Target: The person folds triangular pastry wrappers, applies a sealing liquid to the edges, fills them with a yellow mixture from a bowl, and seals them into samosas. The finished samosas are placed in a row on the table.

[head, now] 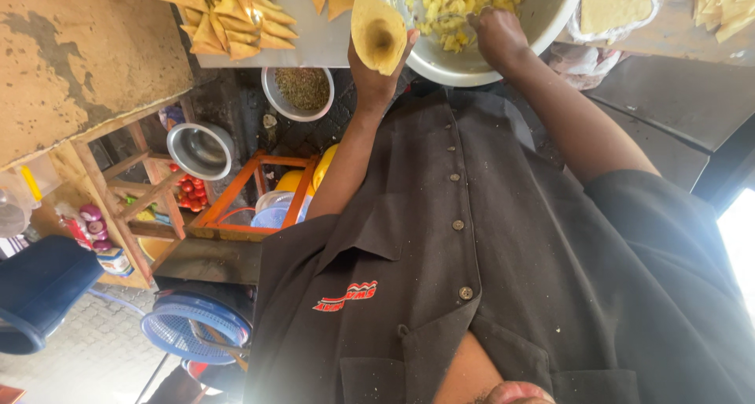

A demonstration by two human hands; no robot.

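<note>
Inspected at 1 station, standing, facing a work surface.

Left hand (pixel 376 77): closed around the lower part of 1 pastry cone (pixel 377 33), fingers wrapped about its tapered end, mouth open and turned toward the camera. Seen empty inside, as far as the hollow shows. Held in the air just beside the rim of a large pale bowl (pixel 472 75), not resting on anything.

Right hand (pixel 497 34): reaching into that bowl, fingers bent down into the chopped yellow filling (pixel 444 3). Cannot tell whether a portion is pinched or merely touched, since the fingertips are buried.

Step judged: loading of the cone, at the point of taking up filling; nothing yet placed in the shell.

Next move, by judgement, calls for a modest pinch carried across the short gap to the cone mouth, with the left grip kept firm but light so as not to crush or unroll the thin pastry, and the mouth kept tilted up to avoid spillage.

Also noted: a heap of folded triangles (pixel 228 18) on the grey board (pixel 314 46) to the left; 1 small bowl of brown-green seeds (pixel 303 88) below the board edge; 1 empty steel bowl (pixel 200 148) lower down on a wooden rack; flat pastry sheets (pixel 613 3) in a plastic wrap to the right.
</note>
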